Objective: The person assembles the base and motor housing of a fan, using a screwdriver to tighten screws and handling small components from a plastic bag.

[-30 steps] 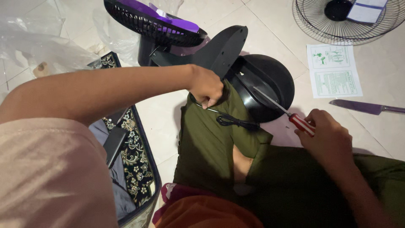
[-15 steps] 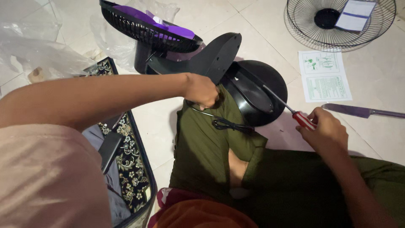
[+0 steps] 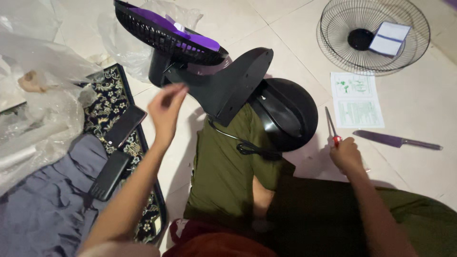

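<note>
While the right hand [image 3: 346, 154] grips a screwdriver [image 3: 332, 125] tip-up just right of the base [image 3: 285, 114], the left hand [image 3: 165, 110] hovers empty, loosely open, beside the stand [image 3: 228, 85].

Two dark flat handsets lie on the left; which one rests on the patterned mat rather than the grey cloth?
The upper handset, nearer the left hand: it lies angled on the floral mat. The lower handset lies on the grey cloth.

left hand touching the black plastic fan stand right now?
Apart. The head view shows the left hand raised with fingers loose, pale floor tile visible between it and the black plastic fan stand.
</note>
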